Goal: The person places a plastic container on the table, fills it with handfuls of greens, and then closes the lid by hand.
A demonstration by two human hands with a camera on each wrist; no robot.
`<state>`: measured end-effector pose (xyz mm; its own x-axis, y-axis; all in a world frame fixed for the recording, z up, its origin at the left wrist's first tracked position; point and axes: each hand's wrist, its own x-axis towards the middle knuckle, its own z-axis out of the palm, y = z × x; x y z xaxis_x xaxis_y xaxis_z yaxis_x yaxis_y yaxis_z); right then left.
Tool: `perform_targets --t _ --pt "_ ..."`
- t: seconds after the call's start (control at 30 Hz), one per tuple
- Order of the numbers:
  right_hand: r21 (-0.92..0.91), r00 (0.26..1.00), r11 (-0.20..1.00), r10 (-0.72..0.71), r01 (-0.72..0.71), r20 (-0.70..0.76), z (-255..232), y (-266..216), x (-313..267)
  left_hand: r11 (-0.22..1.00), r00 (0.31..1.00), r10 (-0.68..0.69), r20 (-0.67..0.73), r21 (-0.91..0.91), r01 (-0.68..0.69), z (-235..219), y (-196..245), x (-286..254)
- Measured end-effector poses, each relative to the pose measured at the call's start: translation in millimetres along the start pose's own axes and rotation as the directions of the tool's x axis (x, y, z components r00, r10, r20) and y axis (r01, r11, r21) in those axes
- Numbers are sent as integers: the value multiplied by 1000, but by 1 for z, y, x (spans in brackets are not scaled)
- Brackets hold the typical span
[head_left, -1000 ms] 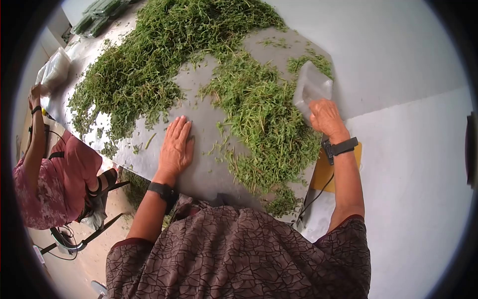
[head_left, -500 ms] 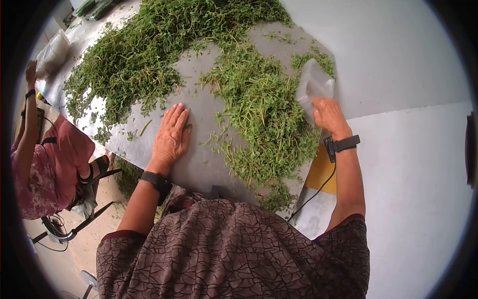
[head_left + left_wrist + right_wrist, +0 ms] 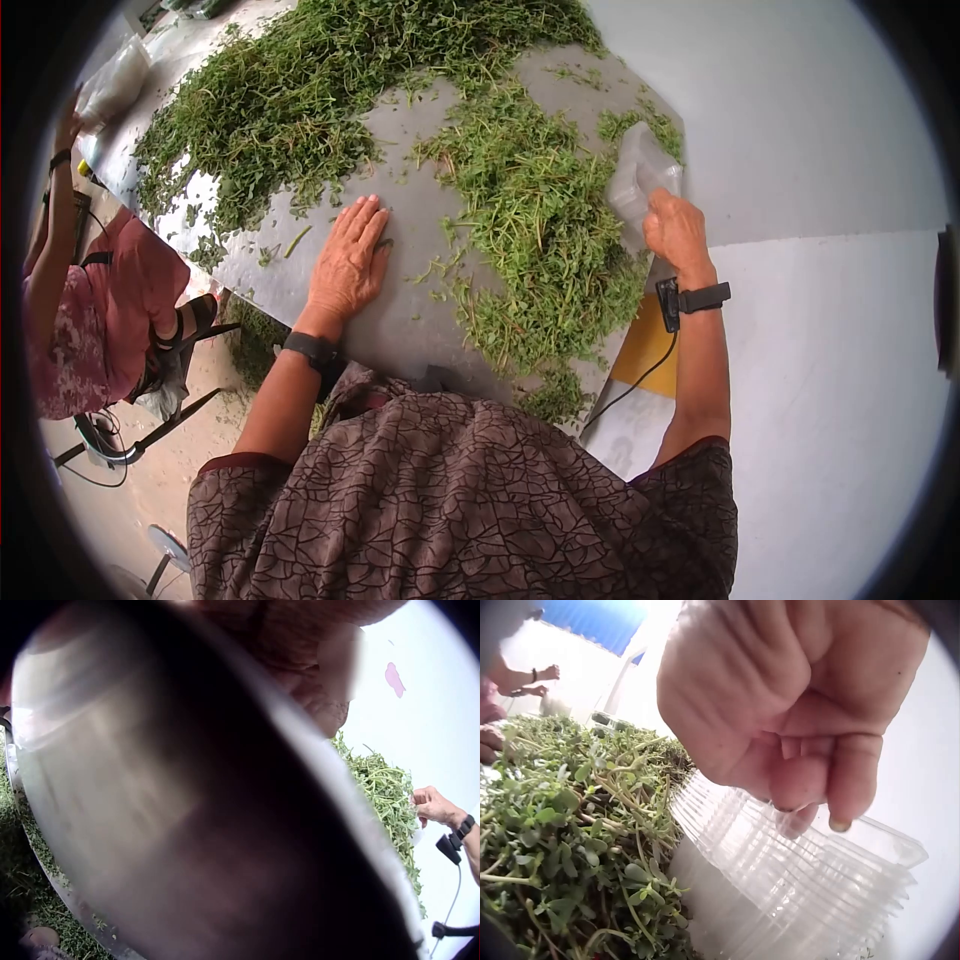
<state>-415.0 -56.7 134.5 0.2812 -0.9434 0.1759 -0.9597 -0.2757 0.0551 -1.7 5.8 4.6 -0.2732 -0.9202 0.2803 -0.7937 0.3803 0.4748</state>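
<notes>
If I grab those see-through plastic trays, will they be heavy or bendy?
The clear plastic trays are probably light, since their walls look thin. Their thin rims might bend if squeezed. Nested in a stack, they may slide apart when pushed.

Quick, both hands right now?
Left hand: open, resting on the table.
Right hand: closed, fingers curled at the edge of the clear plastic containers, gripping them.

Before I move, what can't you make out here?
Left hand: head view, palm hidden against the table.
How many clear trays the right hand grips: right wrist view, fingers cover their edges.
Other person: head view, head cut off by the edge.
Large shape: left wrist view, blurred.
</notes>
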Motion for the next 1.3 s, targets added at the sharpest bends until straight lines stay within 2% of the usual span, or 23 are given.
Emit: perform_targets --t 0.23,0.37,0.43,0.47,0.53,0.63,0.73,0.97,1.03,1.13,1.3 --pt "-43 995 998 49 -46 82 -1 1 -1 1000 1000 1 -1 3 -1 -3 -4 -4" --pt "83 997 994 -68 72 -48 1 2 -4 999 999 38 -10 -29 -39 1 -4 -2" --pt "67 993 998 4 -11 114 -12 -1 -2 999 1000 26 -12 -19 -26 4 -4 -1" --pt "46 993 998 31 -37 115 -15 2 -1 1000 1000 19 -6 -9 -19 2 -3 0" --pt "109 967 985 109 -137 231 -17 6 2 1000 1000 12 1 -20 -12 1 0 1" --pt "191 978 972 99 -134 184 -16 6 0 1000 1000 2 9 -16 -2 0 0 0" --pt "157 985 983 75 -99 154 -15 -1 -2 1000 1000 0 5 -8 0 2 -1 -1" --pt "114 974 988 75 -102 212 -6 4 -2 1000 1000 2 8 -8 -2 3 -3 -1" --pt "253 962 946 147 -205 228 -3 8 -2 1000 1000 3 13 -23 -3 1 -1 -1" --pt "332 958 915 151 -229 245 1 16 -2 1000 1000 5 1 -17 -5 1 -1 -1" --pt "358 934 889 173 -284 312 -4 23 2 1000 1000 -7 9 -13 7 0 1 0"
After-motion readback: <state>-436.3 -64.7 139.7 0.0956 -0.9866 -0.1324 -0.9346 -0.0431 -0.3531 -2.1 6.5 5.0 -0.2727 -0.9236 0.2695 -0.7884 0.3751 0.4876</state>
